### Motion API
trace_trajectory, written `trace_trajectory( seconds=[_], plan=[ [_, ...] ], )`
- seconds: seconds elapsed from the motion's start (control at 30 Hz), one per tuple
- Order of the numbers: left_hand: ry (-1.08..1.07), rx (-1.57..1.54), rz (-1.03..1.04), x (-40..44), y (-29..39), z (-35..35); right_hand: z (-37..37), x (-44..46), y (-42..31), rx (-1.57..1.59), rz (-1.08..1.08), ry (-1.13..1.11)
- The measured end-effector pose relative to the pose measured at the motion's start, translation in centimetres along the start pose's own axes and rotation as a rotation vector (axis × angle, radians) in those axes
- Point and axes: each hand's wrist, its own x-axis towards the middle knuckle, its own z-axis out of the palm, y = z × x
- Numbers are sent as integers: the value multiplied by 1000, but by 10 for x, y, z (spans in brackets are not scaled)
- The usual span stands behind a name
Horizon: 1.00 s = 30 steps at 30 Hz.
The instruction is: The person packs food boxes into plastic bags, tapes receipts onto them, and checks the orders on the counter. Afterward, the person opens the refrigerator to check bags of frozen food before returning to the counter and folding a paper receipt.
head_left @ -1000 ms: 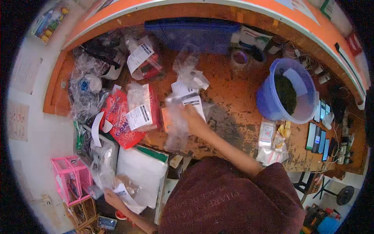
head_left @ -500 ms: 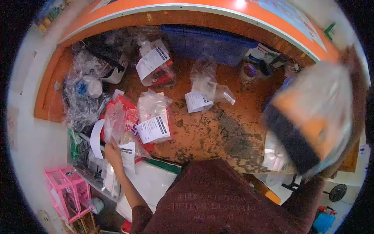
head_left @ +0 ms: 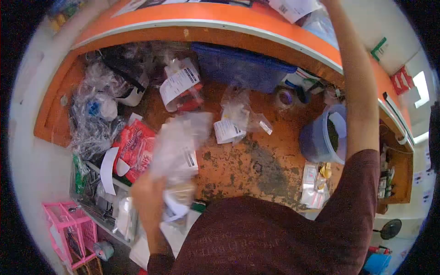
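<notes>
My left hand (head_left: 149, 195), blurred by motion, is closed on a clear plastic bag (head_left: 176, 149) over the left part of the worn wooden surface. A curled white paper label (head_left: 176, 206) hangs below that bag. Under and beside it lies a red printed package (head_left: 136, 149). My right arm reaches up past the orange upper shelf, and only the edge of my right hand (head_left: 331, 2) shows at the top of the view. Next to it are a white printed label (head_left: 293, 8) and clear plastic wrapping (head_left: 321, 26); the fingers are out of sight.
A blue lidded box (head_left: 243, 66) stands at the back. Labelled clear bags (head_left: 229, 131) and a red packet with a label (head_left: 181, 85) lie ahead. Crumpled plastic (head_left: 94, 114) fills the left. A bluish bucket (head_left: 316, 135) and small packets (head_left: 314, 185) are at right.
My right hand has risen from the right side to the upper shelf, carrying up the clear bag with orange and black contents. My left hand has moved right with the plastic bag.
</notes>
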Motion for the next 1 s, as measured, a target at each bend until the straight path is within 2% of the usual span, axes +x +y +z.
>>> trace_trajectory(
  seconds=[0.07,0.13,0.17,0.23,0.27,0.3,0.37,0.4,0.43,0.5,0.57,0.63,0.67,0.73,0.77,0.8,0.83,0.9,1.0],
  plan=[
    [-175,-194,180,8,35,20,48,-13,-10,-421,102,84],
    [-205,-181,437,16,47,68,79,-53,-37,-744,-17,105],
    [-280,-162,474,19,55,92,98,-83,-61,-896,-148,133],
    [-355,-131,558,24,65,146,130,-162,-108,-962,-326,148],
    [-356,-114,602,26,65,176,143,-206,-124,-919,-316,120],
    [-354,-96,644,28,65,202,155,-250,-128,-740,-141,120],
    [-372,-92,738,34,58,243,162,-317,-135,-600,80,-138],
    [-376,-87,780,37,58,251,166,-353,-118,-561,181,-196],
    [-434,-111,752,42,62,250,172,-383,-102,-466,384,-223],
    [-555,-155,696,47,70,240,183,-441,-43,-366,582,-166],
    [-378,-340,660,43,76,212,198,-504,15,-339,961,-171],
    [-176,-421,608,39,64,180,230,-537,31,-669,837,-309],
    [-77,-410,578,36,50,167,248,-534,23,-234,984,-248],
    [352,-133,262,19,30,153,309,-560,37,81,938,-113],
    [393,-48,163,22,11,154,342,-581,62,-66,779,-54],
    [436,31,66,28,-8,161,360,-576,58,-128,791,45],
    [402,-2,85,31,-28,170,372,-567,56,-197,796,142],
    [377,-40,141,35,-50,183,391,-564,74,-347,830,136],
    [472,-24,277,27,-29,176,375,-551,72,101,759,68]
  ],
)
